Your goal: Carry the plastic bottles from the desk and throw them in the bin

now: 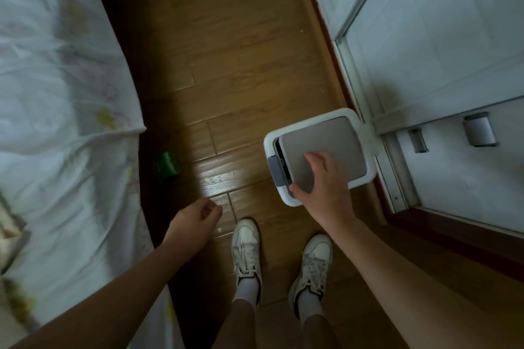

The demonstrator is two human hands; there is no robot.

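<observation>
1. The right hand [323, 178] is down on the bin's [285, 200] grey lid [334, 142], fingers laid flat, thumb at the near-left edge.
2. The left hand [195, 221] hangs over the wooden floor [241, 65], loosely curled, holding nothing.
3. The bin stands at the right against the white door frame [354, 71], just beyond the white shoes [246, 244].

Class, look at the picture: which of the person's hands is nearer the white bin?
Right. The right hand rests on the grey lid of the bin. The left hand hangs apart from it, to its left over the wooden floor, holding nothing.
</observation>
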